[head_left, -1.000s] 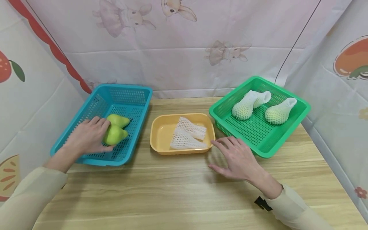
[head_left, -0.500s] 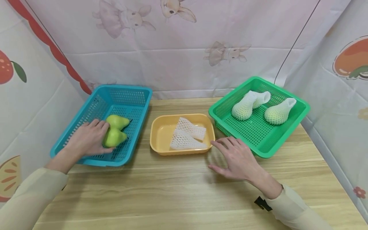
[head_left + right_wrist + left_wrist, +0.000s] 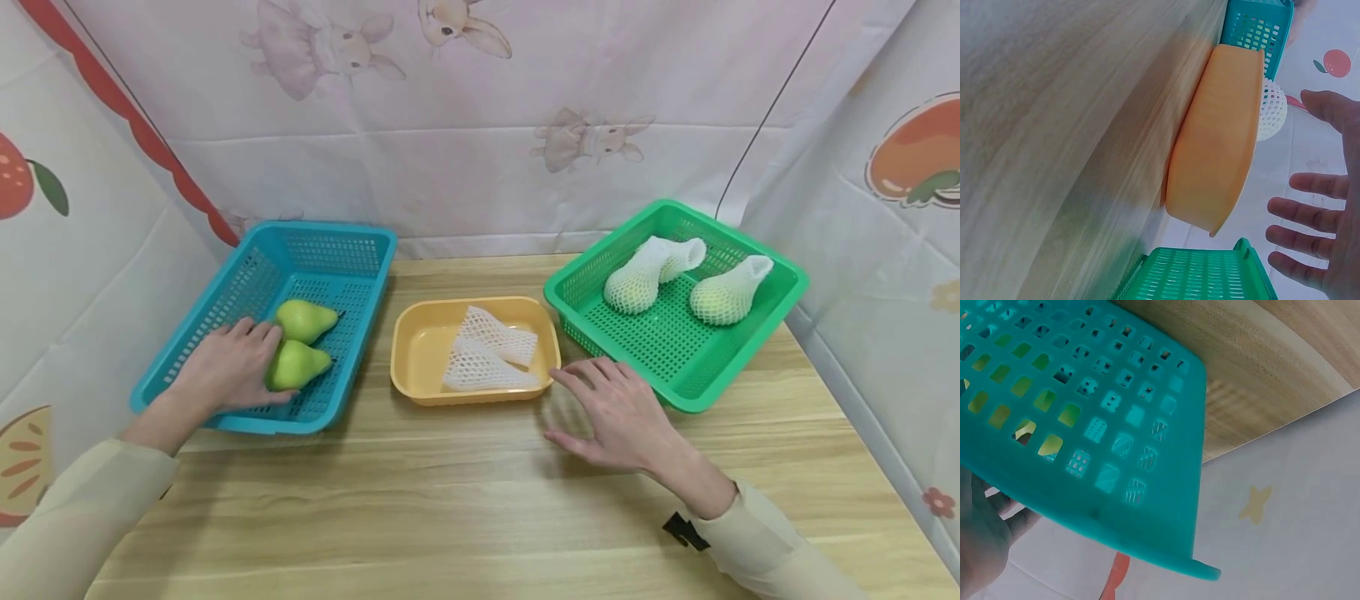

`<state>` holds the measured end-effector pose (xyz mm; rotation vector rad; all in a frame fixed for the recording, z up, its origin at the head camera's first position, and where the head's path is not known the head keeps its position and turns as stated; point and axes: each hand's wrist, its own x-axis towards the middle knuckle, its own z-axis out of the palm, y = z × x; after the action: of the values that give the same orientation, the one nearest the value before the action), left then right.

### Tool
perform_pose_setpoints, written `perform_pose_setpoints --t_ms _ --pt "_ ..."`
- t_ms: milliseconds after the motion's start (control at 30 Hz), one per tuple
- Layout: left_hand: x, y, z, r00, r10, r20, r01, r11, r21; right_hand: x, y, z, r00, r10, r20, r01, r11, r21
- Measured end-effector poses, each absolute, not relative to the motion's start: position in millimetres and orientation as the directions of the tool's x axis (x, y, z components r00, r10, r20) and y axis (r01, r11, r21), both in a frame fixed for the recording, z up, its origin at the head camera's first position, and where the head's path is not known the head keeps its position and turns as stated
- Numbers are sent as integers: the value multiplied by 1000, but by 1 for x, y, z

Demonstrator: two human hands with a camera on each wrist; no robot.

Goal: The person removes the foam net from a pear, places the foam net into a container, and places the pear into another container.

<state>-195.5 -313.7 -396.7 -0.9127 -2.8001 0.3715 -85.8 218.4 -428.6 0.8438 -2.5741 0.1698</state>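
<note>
From here I see the L hand (image 3: 228, 367) in the blue basket (image 3: 330, 287), thumb & fingers curled round the near pear (image 3: 297, 367); tips partly hidden, so can't tell how tight. That pear lies in the basket's near half, right by the far pear (image 3: 306, 320); can't tell if they touch. R hand (image 3: 618, 417) holds nothing, fingers loose & spread, just beside the R end of the yellow tray (image 3: 420, 354), w/ two foam nets (image 3: 487, 367) in it. What could go wrong, I think: near pear may slip b/c its skin looks smooth, or knock the far one b/c they're so close. A low lift might bump the rim, esp. as the L wrist is over the near-L corner. Nets look light, so a quick brush by my R side could drag one out. Tray & green basket (image 3: 667, 354) nearly meet, so it's tight there. Wrapped pears (image 3: 723, 298) sit toward the back of that basket. Most room's on the wood table (image 3: 450, 500) in front of the tray; the cloth (image 3: 465, 192) blocks the back.
</note>
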Motion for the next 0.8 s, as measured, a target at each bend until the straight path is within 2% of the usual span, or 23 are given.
perform_pose_setpoints --t_ms 400,800 --pt "-196 -318 -399 -843 536 -36 517 791 -326 -86 218 -428 -724 -537 433 -592 806 10" --pt "-196 -321 -396 -848 528 -44 509 789 -343 -87 216 -426 -726 -543 422 -595 804 11"
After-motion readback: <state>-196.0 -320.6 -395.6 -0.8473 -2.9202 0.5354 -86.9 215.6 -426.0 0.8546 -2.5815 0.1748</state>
